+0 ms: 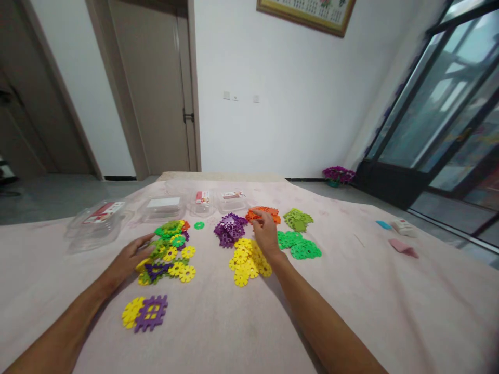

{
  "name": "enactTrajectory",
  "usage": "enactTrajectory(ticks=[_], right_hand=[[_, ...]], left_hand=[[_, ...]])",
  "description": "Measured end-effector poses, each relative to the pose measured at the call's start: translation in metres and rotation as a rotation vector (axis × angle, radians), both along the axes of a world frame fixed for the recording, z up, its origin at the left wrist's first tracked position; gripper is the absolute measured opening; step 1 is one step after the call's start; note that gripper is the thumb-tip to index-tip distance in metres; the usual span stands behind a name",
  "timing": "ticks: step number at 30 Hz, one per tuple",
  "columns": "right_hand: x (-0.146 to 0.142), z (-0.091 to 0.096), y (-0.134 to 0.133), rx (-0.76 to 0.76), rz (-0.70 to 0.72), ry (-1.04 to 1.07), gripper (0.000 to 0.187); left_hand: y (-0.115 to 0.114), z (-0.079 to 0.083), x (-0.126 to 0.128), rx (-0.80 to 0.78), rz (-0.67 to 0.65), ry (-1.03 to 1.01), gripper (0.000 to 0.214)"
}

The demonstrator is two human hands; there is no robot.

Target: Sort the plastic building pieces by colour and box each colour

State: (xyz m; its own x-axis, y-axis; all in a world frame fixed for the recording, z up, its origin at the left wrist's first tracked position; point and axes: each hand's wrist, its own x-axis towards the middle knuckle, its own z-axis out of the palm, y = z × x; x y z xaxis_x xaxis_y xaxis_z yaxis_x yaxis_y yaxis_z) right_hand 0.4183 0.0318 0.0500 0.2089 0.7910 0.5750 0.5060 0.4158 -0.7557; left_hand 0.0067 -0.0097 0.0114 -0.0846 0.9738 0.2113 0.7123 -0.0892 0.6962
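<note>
My left hand (134, 254) rests against the left side of a mixed pile of plastic building pieces (171, 252), its fingers stretched out and apart. Green, yellow, purple and orange pieces lie jumbled there. Over at the orange pile (268, 213), my right hand (266, 231) has its thumb and fingers curled together at the near left edge; whatever sits between the fingertips is too small to make out. Around that hand are a purple pile (230, 229), a yellow pile (244, 262), a green pile (300, 245) and a light green pile (298, 219).
Clear plastic boxes (97, 223) with labels line the table's far left. One green ring piece (199, 225) lies alone. Nearer me are a purple square piece (152, 313) and yellow discs (131, 311). A pink cloth (403, 248) and a blue item (384, 225) lie at right.
</note>
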Motion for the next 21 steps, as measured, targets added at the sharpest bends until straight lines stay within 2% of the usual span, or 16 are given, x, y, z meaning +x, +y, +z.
enactTrajectory(ticks=[2,4,6,8,10,11,14,16,18,19,21], right_hand=[[-0.041,0.001,-0.016,-0.046,0.233,-0.016,0.033],[-0.075,-0.004,-0.030,-0.160,0.355,0.030,0.035],[-0.100,-0.015,-0.040,-0.248,0.410,0.042,0.039],[-0.118,-0.030,-0.045,-0.284,0.426,0.013,0.041],[-0.132,-0.045,-0.047,-0.281,0.415,-0.032,0.042],[-0.137,-0.051,-0.048,-0.272,0.407,-0.052,0.042],[-0.149,-0.060,-0.047,-0.256,0.376,-0.098,0.041],[-0.153,-0.061,-0.047,-0.243,0.352,-0.107,0.040],[-0.154,-0.060,-0.047,-0.214,0.333,-0.095,0.038],[-0.153,-0.060,-0.047,-0.198,0.326,-0.082,0.038],[-0.151,-0.060,-0.047,-0.180,0.310,-0.048,0.037]], left_hand=[[-0.008,0.006,-0.009,-0.089,-0.149,-0.016,0.089],[-0.022,0.008,-0.022,-0.149,-0.339,0.021,0.099],[-0.042,0.003,-0.034,-0.161,-0.492,0.117,0.110],[-0.065,-0.007,-0.037,-0.137,-0.536,0.256,0.122],[-0.086,-0.021,-0.029,-0.073,-0.524,0.402,0.131],[-0.094,-0.028,-0.021,-0.029,-0.508,0.465,0.128],[-0.100,-0.044,0.007,0.087,-0.393,0.564,0.096],[-0.089,-0.046,0.027,0.151,-0.250,0.572,0.085],[-0.070,-0.041,0.047,0.188,-0.126,0.571,0.079],[-0.059,-0.035,0.056,0.206,-0.089,0.565,0.077],[-0.036,-0.018,0.069,0.247,-0.132,0.570,0.076]])
